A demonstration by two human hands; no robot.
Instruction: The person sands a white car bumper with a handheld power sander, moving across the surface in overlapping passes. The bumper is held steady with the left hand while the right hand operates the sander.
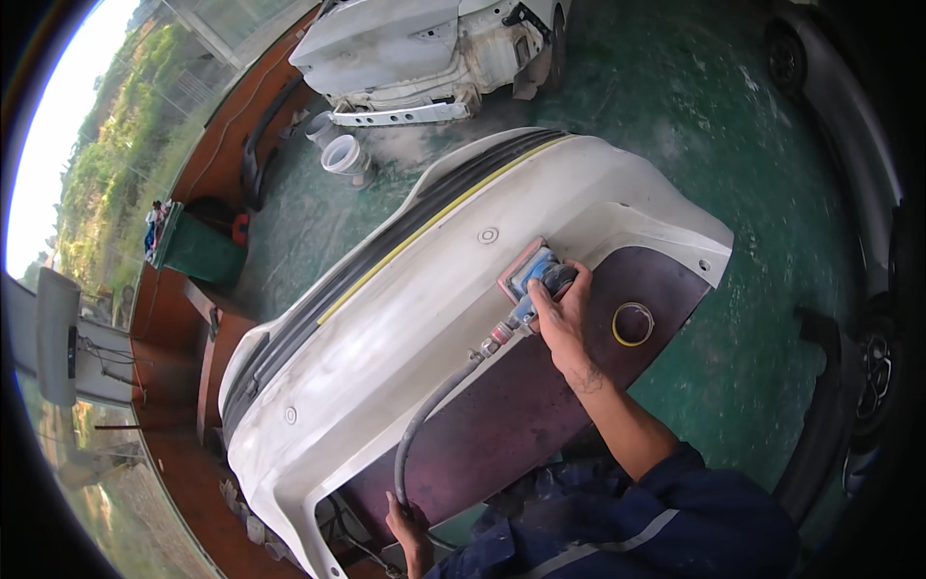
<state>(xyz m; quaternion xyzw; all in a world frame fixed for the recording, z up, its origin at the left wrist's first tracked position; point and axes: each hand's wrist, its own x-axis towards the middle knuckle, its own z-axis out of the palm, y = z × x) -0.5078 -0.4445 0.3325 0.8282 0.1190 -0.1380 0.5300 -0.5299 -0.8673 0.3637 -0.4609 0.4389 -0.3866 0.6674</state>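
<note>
Your right hand (561, 314) is closed over the top of a blue air sander (536, 273), its reddish pad flat against the white bumper (386, 328) — right of centre, on the near face of the panel. From the sander's fitting a grey hose (424, 415) curves down and left to your left hand (410, 526), which is wrapped around the hose near the lower edge of the view. The bumper lies across a dark purplish board (511, 405), with a black and yellow strip running along its far edge. A roll of yellow tape (633, 323) lies on the board just right of your right hand. Beyond, on the green floor (675, 106), a stripped white car (424, 53) stands far off — two white buckets (338, 150) sit near it to the left.
</note>
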